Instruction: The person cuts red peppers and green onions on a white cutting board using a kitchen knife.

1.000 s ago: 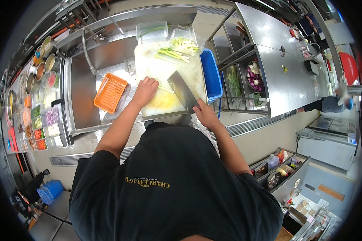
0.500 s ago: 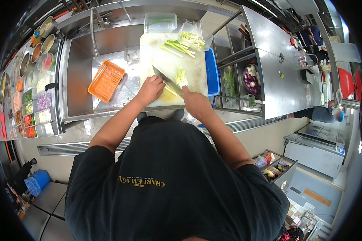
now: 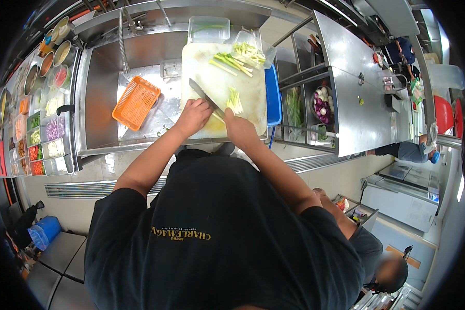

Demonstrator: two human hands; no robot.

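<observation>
My left hand (image 3: pixel 195 114) has its fingers curled over pale scallion stalks (image 3: pixel 217 118) on a cream cutting board (image 3: pixel 195 67). My right hand (image 3: pixel 234 125) grips a wide-bladed knife (image 3: pixel 204 93), its blade lying diagonally just beside my left fingertips. To the right of the blade sits a pile of cut pale scallion (image 3: pixel 234 99). More long stalks (image 3: pixel 231 63) lie higher on the board, near a clear container of chopped scallion (image 3: pixel 248 53).
An orange basket (image 3: pixel 134 103) is in the sink (image 3: pixel 95 108), left of the board. Ingredient pans (image 3: pixel 49 134) stand far left, a blue bin (image 3: pixel 273 98) right, then steel tables (image 3: pixel 356 113). A co-worker (image 3: pixel 369 261) is close behind me at right; others work farther off.
The knife has moved left to my left fingers, and a cut scallion pile now shows beside it. A co-worker has appeared at the lower right.
</observation>
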